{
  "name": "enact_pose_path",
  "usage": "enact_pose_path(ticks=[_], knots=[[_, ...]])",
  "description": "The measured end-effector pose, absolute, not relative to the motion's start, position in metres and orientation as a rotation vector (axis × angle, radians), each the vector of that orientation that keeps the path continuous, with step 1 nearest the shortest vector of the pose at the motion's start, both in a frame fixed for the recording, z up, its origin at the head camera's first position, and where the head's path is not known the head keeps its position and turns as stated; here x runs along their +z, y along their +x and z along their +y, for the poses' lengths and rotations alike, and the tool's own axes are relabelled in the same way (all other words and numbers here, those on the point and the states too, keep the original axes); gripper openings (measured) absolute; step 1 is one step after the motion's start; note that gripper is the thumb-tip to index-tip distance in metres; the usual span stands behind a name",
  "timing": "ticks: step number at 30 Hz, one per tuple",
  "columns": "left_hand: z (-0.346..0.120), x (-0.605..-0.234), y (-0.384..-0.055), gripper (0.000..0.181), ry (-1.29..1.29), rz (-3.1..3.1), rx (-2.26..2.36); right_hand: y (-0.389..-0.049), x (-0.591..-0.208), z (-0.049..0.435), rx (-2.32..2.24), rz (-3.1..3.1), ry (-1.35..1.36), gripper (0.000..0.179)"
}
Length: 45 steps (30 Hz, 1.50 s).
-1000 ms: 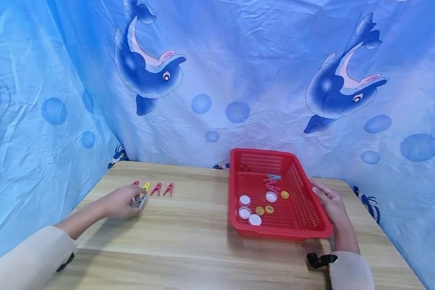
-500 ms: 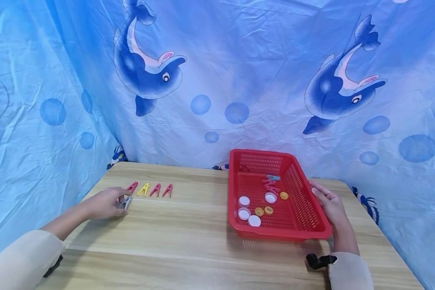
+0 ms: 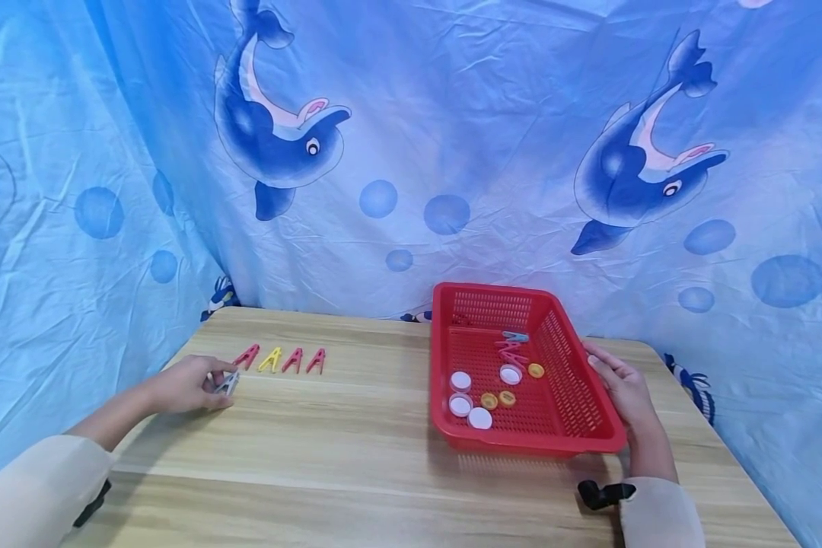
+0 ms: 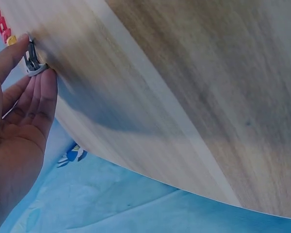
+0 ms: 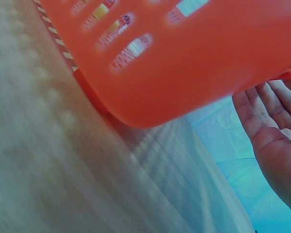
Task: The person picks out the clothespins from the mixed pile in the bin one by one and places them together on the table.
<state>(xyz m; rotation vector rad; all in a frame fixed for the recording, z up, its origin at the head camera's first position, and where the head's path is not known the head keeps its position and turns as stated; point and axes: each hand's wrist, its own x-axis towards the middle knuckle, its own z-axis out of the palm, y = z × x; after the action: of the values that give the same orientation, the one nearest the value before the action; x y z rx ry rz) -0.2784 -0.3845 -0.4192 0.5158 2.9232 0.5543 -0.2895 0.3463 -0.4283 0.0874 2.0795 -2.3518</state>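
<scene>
My left hand [image 3: 181, 383] pinches a grey clothespin [image 3: 228, 383] between thumb and fingers, low over the left side of the wooden table. In the left wrist view the clothespin [image 4: 34, 67] stands at the fingertips. Just beyond it runs a row of clothespins: a red one [image 3: 250, 353] closest to the hand, then a yellow one [image 3: 275, 355], then two more red ones. On the right, my right hand [image 3: 626, 392] grips the side rim of a red plastic basket [image 3: 541, 441], thumb on top and fingers below. In the right wrist view the basket's outer wall [image 5: 184, 73] covers the thumb.
Inside the basket lie several white caps [image 3: 480, 418], several yellow caps [image 3: 536, 371], a blue clothespin [image 3: 516, 336] and pink clothespins [image 3: 512, 355]. A blue dolphin-printed cloth [image 3: 397, 114] hangs behind the table [image 3: 356, 472] and along its sides.
My left hand has moved left with the grey clothespin, uncovering the leftmost red and the yellow clothespins. The right hand and basket have stayed in place.
</scene>
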Motion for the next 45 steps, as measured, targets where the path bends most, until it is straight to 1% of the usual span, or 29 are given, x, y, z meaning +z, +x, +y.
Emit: enact_pose_path(ticks=[6, 10, 18, 27, 31, 35, 45], knots=[[-0.384, -0.416, -0.279, 0.071, 0.492, 2.907, 0.560, -0.289, -0.428, 0.345, -2.349, 2.091, 0.101, 0.071], [-0.383, -0.412, -0.280, 0.071, 0.519, 2.921, 0.547, -0.289, -0.428, 0.344, -2.331, 2.113, 0.106, 0.073], [-0.365, -0.392, -0.300, 0.058, 0.641, 2.964, 0.564, -0.290, -0.430, 0.345, -2.322, 2.142, 0.095, 0.073], [-0.314, -0.364, -0.330, 0.052, 0.753, 2.927, 0.524, -0.291, -0.432, 0.345, -2.335, 2.129, 0.087, 0.068], [-0.288, -0.357, -0.345, 0.048, 0.848, 2.924, 0.485, -0.292, -0.433, 0.346, -2.325, 2.137, 0.096, 0.071], [-0.260, -0.350, -0.356, 0.049, 0.909, 2.909, 0.455, -0.292, -0.433, 0.347, -2.303, 2.153, 0.115, 0.074], [-0.191, -0.326, -0.382, 0.044, 1.089, 2.902, 0.354, -0.290, -0.430, 0.346, -2.312, 2.141, 0.102, 0.073]])
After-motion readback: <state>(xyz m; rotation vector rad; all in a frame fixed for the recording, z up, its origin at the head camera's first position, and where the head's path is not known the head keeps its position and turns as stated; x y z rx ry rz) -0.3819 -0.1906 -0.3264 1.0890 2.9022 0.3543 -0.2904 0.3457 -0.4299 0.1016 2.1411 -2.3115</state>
